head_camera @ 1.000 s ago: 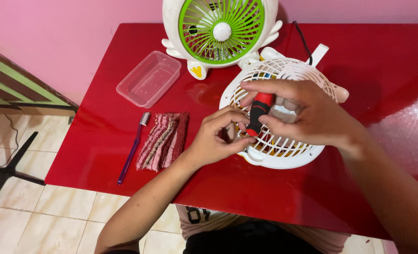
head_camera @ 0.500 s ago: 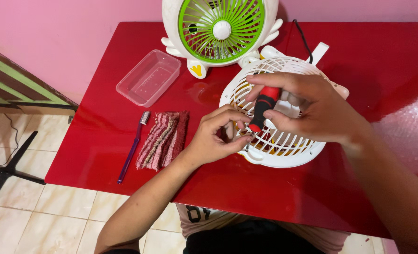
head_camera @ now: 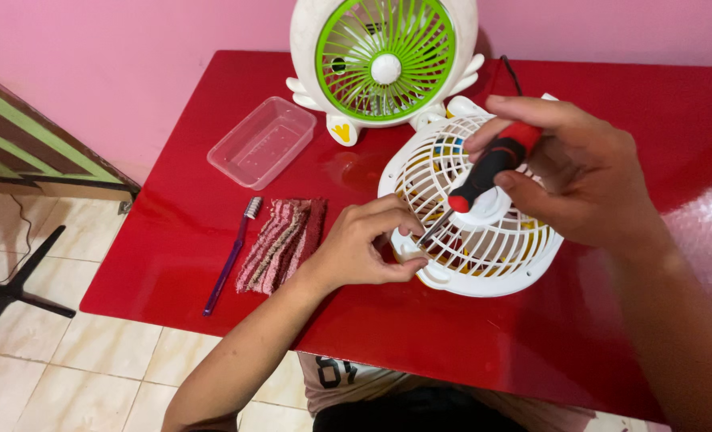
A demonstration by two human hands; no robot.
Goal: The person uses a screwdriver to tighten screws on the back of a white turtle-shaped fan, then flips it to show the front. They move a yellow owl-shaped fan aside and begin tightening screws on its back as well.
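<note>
Your right hand [head_camera: 588, 172] grips the screwdriver [head_camera: 484, 176], tip at the white grille [head_camera: 484, 240] mid-frame. Your left hand [head_camera: 364, 244] pinches its rim. The grille is still on.

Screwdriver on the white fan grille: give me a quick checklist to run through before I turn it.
1. Screwdriver gripped in right hand: ok.
2. Tip down at white fan grille near its lower left rim: ok.
3. Tip seated in a screw head: cannot tell, too small.
4. Left hand steadying the grille rim by the tip: ok.
5. Grille lying flat on the red table: ok.
6. Clear plastic tray within reach: ok.
</note>
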